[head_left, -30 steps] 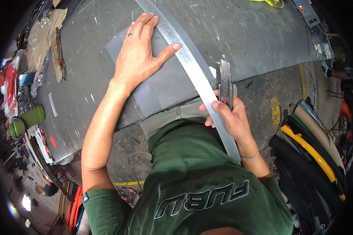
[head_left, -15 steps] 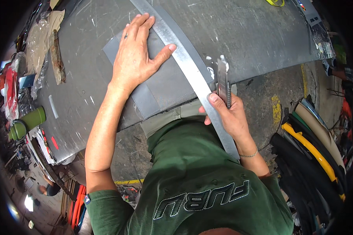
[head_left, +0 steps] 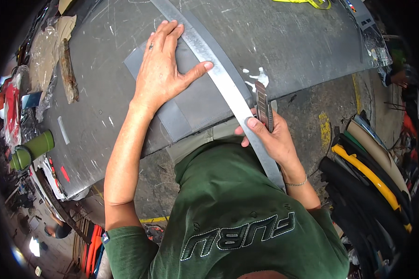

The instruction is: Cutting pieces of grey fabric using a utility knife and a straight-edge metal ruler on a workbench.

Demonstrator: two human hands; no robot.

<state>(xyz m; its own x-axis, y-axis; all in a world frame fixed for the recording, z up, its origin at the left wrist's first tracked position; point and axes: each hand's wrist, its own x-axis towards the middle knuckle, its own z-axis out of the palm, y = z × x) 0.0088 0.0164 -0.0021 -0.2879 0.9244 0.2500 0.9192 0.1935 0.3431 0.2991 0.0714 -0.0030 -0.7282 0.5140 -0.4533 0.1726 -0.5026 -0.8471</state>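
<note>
A long metal ruler (head_left: 224,87) lies across a grey sheet of material (head_left: 196,102) at the table's near edge; its lower end reaches past the edge toward my shirt. My left hand (head_left: 160,69) rests flat on the sheet, fingers spread, with fingertips and thumb against the ruler's left side. My right hand (head_left: 274,137) grips a utility knife (head_left: 262,107), its blade pointing up and away from me. The right thumb lies over the ruler's edge, and some fingers are hidden beneath the ruler.
The dark worktable (head_left: 302,42) is scratched and has white marks. To the left lie a wooden stick (head_left: 69,76), brown paper, plastic wrapping and a green cylinder (head_left: 35,149). Rolls of material, including a yellow one (head_left: 365,176), stand at the right. A yellow strap (head_left: 307,3) sits at the far edge.
The knife in my right hand has tilted left and its tip has come lower, showing more of the blade's flat side. My left hand stays pressed on the sheet.
</note>
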